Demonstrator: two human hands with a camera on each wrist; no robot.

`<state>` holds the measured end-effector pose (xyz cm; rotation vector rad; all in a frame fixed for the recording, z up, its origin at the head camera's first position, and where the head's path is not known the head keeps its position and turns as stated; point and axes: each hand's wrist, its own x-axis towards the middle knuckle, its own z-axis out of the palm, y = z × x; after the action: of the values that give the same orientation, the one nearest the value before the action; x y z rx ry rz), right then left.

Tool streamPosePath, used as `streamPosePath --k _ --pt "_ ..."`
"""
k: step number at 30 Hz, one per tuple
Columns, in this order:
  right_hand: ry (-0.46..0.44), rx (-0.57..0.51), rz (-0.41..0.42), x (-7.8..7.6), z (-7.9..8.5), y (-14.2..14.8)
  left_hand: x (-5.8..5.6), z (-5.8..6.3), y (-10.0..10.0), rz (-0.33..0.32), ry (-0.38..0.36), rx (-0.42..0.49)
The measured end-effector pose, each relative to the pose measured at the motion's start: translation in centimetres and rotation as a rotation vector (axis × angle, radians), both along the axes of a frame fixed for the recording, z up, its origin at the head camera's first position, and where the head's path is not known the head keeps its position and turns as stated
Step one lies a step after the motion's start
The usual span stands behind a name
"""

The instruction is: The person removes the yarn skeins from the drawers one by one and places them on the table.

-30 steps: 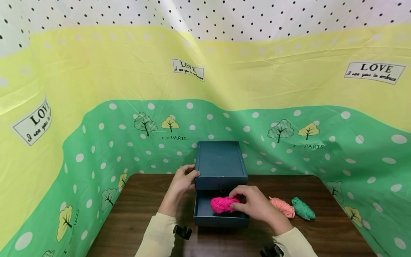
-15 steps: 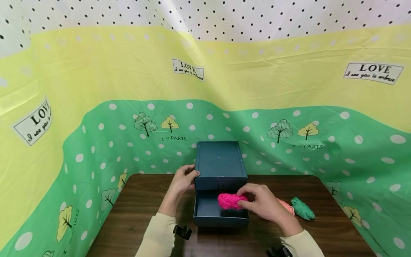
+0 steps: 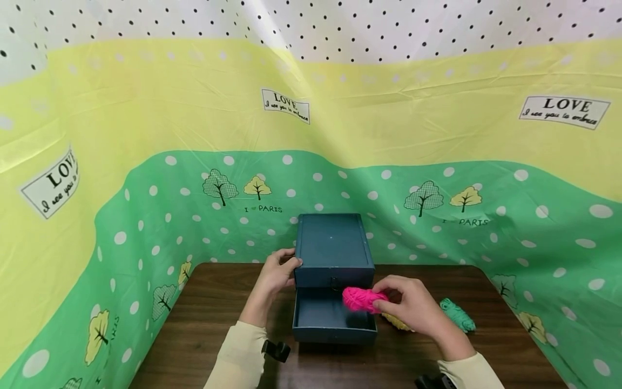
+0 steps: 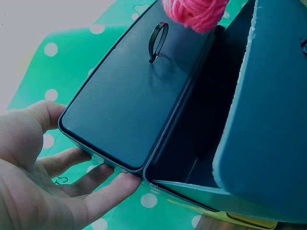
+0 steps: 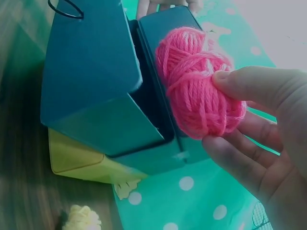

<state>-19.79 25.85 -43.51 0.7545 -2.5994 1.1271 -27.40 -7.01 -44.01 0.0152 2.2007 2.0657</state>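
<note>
Pink yarn [image 3: 362, 299]: now farther right, above right edge of drawer [image 3: 335, 336], seemingly coming out | my right hand [image 3: 415, 303]: thumb and fingers pinching it | my left hand [image 3: 275, 275]: fingers loosely extended, touching left side of box [image 3: 331, 240]

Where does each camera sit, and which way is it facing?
Head: on the person's head, looking forward and down at the box, table and curtain; the left hand, right hand and sleeves show.
Left wrist: on that wrist, facing the box's side and open drawer; only the left hand shows.
Right wrist: on that wrist, facing the pink yarn and the box beyond; the right hand shows, plus left fingers at the top edge.
Both wrist views share the yarn, box, drawer and left hand.
</note>
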Motion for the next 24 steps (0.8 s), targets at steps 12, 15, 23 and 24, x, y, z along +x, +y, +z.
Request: streamPosePath --k 12,15,23,24 --pt "0.027 -0.013 -0.107 0.9 -0.5 1.9 0.0 0.0 -0.1 -0.005 0.002 0.003" --pt "0.010 -0.027 -0.120 1.1 -0.7 2.4 -0.1 0.0 -0.1 -0.005 0.000 0.005" --pt "-0.034 -0.029 -0.163 1.4 -1.1 3.6 0.0 -0.1 -0.1 -0.006 0.012 0.004" --pt "-0.044 -0.025 -0.171 1.4 -1.2 3.8 0.1 0.0 -0.1 -0.006 0.014 0.003"
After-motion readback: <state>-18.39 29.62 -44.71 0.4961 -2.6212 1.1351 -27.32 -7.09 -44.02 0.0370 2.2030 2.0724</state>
